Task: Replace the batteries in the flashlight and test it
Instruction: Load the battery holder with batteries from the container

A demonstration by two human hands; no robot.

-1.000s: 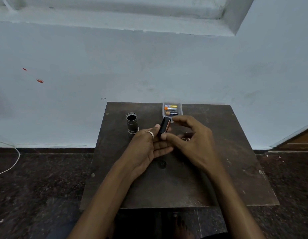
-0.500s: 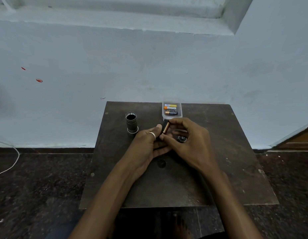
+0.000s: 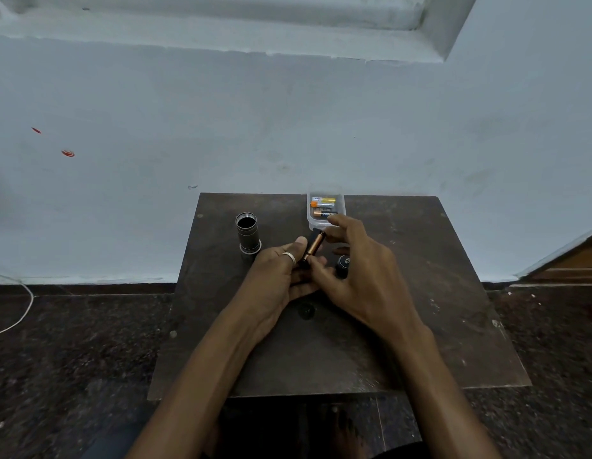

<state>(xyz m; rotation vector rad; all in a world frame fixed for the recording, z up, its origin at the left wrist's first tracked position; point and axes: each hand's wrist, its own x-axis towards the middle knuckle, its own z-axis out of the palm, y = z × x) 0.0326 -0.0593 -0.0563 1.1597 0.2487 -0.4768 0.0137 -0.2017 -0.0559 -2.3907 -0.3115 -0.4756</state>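
Note:
My left hand, a ring on its finger, grips the lower end of a black battery holder in which a copper-coloured battery shows. It points up and away, tilted right. My right hand has its thumb at the holder's lower end and a fingertip at the upper end, with the index finger lifted. The grey flashlight body stands upright to the left, open end up. A dark round cap lies on the table by my right hand. Behind it, a clear tray holds loose batteries.
Everything rests on a small dark wooden table pushed against a pale wall. A dark round spot marks the tabletop below my hands. The floor around is dark stone, and a white cable runs along it at far left.
The holder has turned so its copper battery now faces me. My right hand moved up to its top end and off the cap, which now shows on the table.

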